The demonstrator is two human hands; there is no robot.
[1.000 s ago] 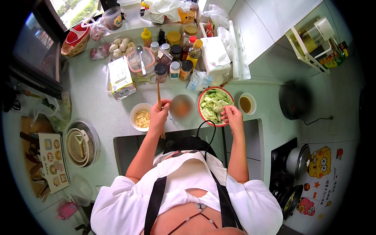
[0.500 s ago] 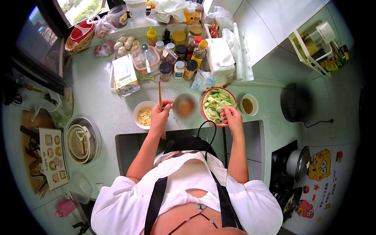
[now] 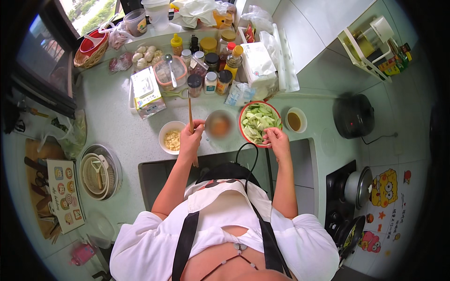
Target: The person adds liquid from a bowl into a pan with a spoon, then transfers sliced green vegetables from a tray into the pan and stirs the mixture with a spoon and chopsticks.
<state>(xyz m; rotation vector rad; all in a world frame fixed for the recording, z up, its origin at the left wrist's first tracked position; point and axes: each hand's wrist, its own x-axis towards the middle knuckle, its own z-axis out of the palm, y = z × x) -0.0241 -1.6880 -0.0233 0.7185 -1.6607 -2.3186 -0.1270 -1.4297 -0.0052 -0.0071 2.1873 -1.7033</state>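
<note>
My left hand (image 3: 191,139) is closed around a pair of wooden chopsticks (image 3: 191,111), which point up and away from me. Its fingertips come close to the rim of a small bowl (image 3: 209,133) with reddish-brown contents, blurred. Just left of that hand stands a white bowl (image 3: 163,139) of chopped pale yellow pieces. Over the near right edge of a red-rimmed bowl (image 3: 240,125) filled with green vegetable slices (image 3: 258,119), my right hand (image 3: 278,140) has its fingers pinched together. Whether they grip the rim or a slice cannot be made out.
A small bowl of brown liquid (image 3: 294,122) stands at the right. Seasoning jars and bottles (image 3: 211,82), a lidded plastic box (image 3: 169,75) and a tissue pack (image 3: 258,65) line the back. A sink (image 3: 300,161) opens below my forearms. Nested colanders (image 3: 100,172) sit left, a pot (image 3: 357,187) right.
The whole view has shifted slightly. Both hands stay in nearly the same place, the left with the chopsticks, the right at the red-rimmed bowl.
</note>
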